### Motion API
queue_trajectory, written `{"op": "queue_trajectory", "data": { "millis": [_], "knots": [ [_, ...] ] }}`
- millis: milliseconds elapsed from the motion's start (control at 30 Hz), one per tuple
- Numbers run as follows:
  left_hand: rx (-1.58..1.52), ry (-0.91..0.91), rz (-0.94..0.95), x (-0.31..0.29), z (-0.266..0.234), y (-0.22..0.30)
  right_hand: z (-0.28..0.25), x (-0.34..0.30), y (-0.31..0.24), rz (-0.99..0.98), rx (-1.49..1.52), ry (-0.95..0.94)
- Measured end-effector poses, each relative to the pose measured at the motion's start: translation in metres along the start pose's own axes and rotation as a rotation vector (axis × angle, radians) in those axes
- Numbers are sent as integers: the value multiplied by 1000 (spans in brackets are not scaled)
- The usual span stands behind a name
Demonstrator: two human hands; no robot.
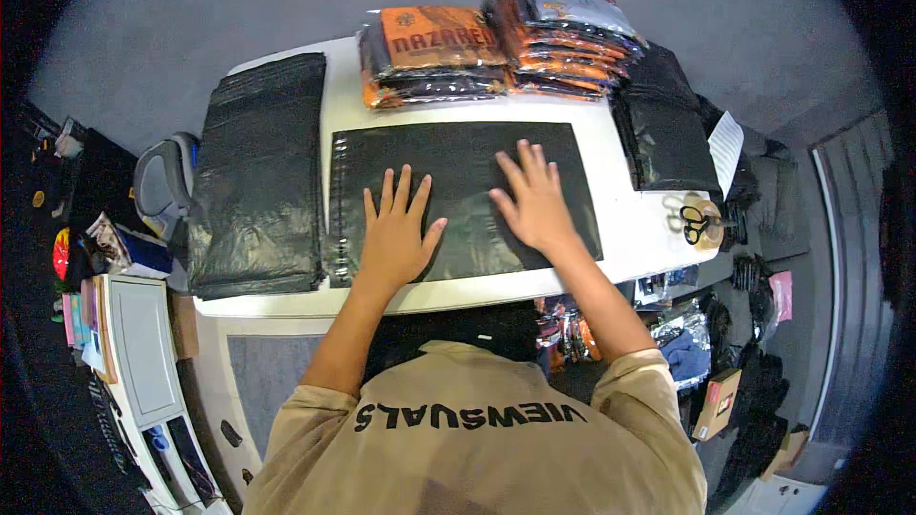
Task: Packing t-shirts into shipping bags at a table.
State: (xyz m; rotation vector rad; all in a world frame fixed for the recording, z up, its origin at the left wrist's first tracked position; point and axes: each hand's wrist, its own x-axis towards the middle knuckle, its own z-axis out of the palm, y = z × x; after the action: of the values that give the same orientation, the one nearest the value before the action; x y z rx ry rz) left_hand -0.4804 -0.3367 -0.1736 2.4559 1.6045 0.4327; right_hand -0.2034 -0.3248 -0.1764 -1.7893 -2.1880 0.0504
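A black plastic mailing bag (463, 200) lies flat on the white table, its long side running left to right in front of me. My left hand (393, 234) rests on its left part with the fingers spread. On its right part lies my right hand (536, 200), fingers also apart and a little blurred. Neither hand holds anything. Beyond the bag stand two piles of folded garments in clear plastic: a lower orange pile (434, 43) and a taller pile (563, 24) with a grey and maroon piece on top.
A stack of black bags (258, 172) covers the table's left end, and more black bags (668, 124) lie at the right. Black-handled scissors (697, 225) and a tape roll (712, 229) sit near the right edge. A grey chair (164, 181) and white cabinet (143, 348) stand left.
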Motion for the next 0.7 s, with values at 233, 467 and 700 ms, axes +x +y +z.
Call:
{"op": "queue_trajectory", "data": {
  "millis": [233,467,700],
  "knots": [
    [56,17,96,-14,6,-19,21,3,-43,-11,-53,-117],
    [-16,56,115,-3,15,-4,9,12,-18,22,21,-131],
    [-127,53,102,0,-20,-11,-17,94,-65,-200,363,136]
  ]
}}
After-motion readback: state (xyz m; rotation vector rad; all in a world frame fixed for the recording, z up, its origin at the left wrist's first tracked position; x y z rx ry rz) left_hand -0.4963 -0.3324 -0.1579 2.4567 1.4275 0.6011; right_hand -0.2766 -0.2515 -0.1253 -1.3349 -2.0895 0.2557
